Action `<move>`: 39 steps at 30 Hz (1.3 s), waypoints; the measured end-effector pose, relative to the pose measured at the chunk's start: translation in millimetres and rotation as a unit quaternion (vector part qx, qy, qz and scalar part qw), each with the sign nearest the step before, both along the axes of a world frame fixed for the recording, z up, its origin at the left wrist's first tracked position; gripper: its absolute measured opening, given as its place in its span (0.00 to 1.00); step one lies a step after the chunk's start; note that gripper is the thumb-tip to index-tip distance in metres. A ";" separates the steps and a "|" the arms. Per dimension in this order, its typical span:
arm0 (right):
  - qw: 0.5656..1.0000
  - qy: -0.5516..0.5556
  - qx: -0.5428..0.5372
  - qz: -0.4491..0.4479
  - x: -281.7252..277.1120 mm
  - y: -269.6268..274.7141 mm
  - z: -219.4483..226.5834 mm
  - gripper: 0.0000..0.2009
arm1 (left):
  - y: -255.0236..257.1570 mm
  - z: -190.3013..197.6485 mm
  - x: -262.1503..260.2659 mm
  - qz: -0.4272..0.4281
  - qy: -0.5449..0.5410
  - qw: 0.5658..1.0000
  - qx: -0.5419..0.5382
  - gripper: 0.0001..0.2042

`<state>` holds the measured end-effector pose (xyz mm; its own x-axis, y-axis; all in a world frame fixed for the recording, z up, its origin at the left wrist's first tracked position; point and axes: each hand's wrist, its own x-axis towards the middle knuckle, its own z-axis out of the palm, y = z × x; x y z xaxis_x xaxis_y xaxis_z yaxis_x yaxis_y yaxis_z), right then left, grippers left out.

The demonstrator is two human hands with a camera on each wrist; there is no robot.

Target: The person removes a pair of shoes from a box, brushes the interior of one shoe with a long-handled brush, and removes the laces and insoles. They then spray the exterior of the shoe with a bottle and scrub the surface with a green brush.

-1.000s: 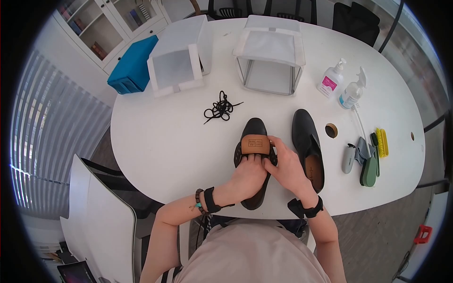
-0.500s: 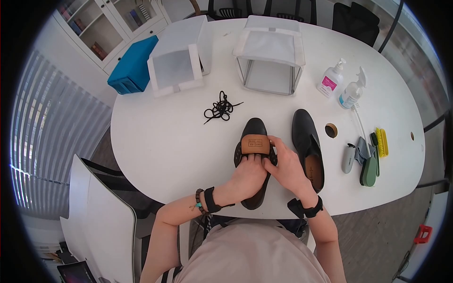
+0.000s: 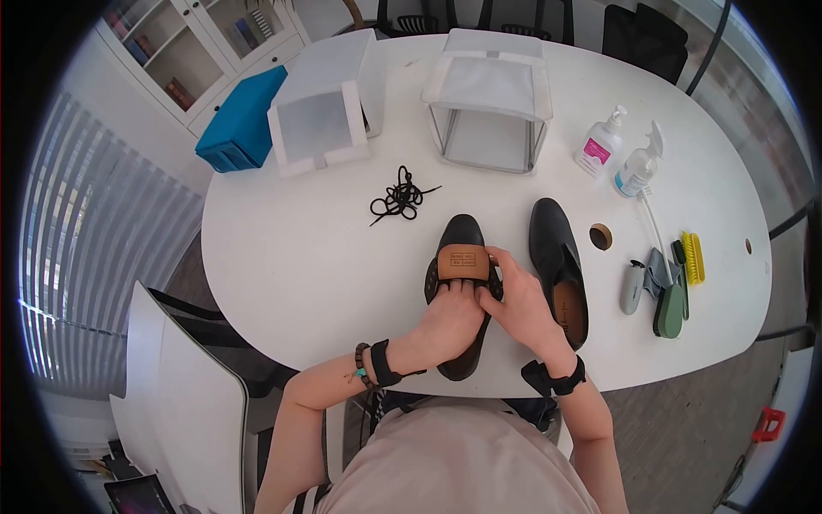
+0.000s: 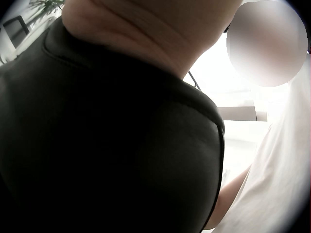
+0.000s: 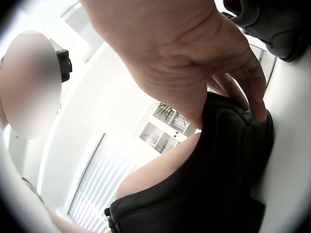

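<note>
A black leather shoe [image 3: 462,230] lies toe-away before me, its tan-lined tongue [image 3: 463,260] folded forward to show a printed label. My left hand [image 3: 447,319] reaches into its opening, fingers dipping below the tongue's base; their tips are hidden. In the left wrist view, dark leather [image 4: 160,126] fills most of the frame below that hand. My right hand [image 3: 522,301] pinches the shoe's right side beside the tongue. The right wrist view shows its thumb inside the edge and fingers outside. The matching shoe [image 3: 552,231], tan insole visible, lies just right.
Black laces [image 3: 401,199] lie tangled beyond the shoes. Two clear-fronted boxes [image 3: 321,98] and a blue case [image 3: 242,120] stand at the back. At right are a pump bottle [image 3: 601,146], a spray bottle [image 3: 637,171], a green brush [image 3: 671,310] and a yellow brush [image 3: 693,259].
</note>
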<state>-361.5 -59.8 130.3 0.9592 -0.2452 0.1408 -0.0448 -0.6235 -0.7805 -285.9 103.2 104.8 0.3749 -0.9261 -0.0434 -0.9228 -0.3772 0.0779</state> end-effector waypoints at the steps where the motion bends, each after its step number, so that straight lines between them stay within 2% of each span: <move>1: 1.000 0.001 0.002 0.000 -0.2 0.2 0.6 0.32 | 0.2 -0.4 0.2 0.000 0.000 1.000 0.002 0.16; 18: 1.000 0.002 0.005 0.000 0.5 -0.8 -1.1 0.32 | -0.7 0.0 -0.6 0.007 0.013 1.000 -0.005 0.17; 24: 1.000 -0.013 0.000 -0.002 -0.6 -1.3 -4.5 0.32 | 2.9 9.2 0.6 0.025 0.085 0.996 -0.024 0.12; 26: 1.000 -0.016 -0.001 -0.003 -1.1 -1.8 -5.1 0.32 | 8.8 12.9 12.1 -0.019 0.148 0.987 -0.054 0.10; 27: 1.000 -0.023 -0.006 -0.002 -1.5 -2.4 -7.2 0.31 | 12.1 18.9 16.8 -0.020 0.148 0.987 -0.053 0.10; 29: 0.999 -0.030 -0.011 -0.002 -2.2 -2.9 -7.3 0.31 | 18.7 40.7 25.7 -0.081 0.099 0.978 -0.164 0.14; 30: 1.000 -0.016 -0.002 -0.003 -2.0 -3.7 -5.6 0.31 | 19.8 51.4 30.7 -0.083 0.099 0.978 -0.164 0.14; 32: 1.000 -0.003 0.007 -0.005 -3.0 -4.0 -2.3 0.31 | 22.3 67.7 39.7 0.020 0.078 0.955 -0.284 0.22; 33: 1.000 0.000 0.007 -0.004 -3.5 -3.4 -0.7 0.31 | 24.4 67.1 44.8 0.019 0.079 0.955 -0.284 0.22; 35: 1.000 0.002 0.005 -0.002 -2.7 -2.4 3.2 0.31 | 29.2 58.8 60.7 0.076 0.102 0.951 -0.283 0.28; 36: 1.000 0.009 0.002 -0.005 -1.7 -1.4 6.3 0.31 | 33.0 61.0 74.0 0.100 0.294 0.927 -0.211 0.31; 37: 1.000 0.018 0.001 -0.009 -1.1 -1.1 8.1 0.31 | 35.1 60.1 78.3 0.100 0.294 0.927 -0.211 0.31; 39: 1.000 0.026 0.005 -0.008 1.2 -2.4 11.6 0.31 | 37.1 60.4 82.5 0.117 0.369 0.907 -0.164 0.31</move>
<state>-360.4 -62.2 141.9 0.9612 -0.2612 0.0893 -0.0945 -0.6154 -0.7826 -203.4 140.2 165.2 0.5437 -0.8334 -0.0987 -0.4714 -0.4006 0.7857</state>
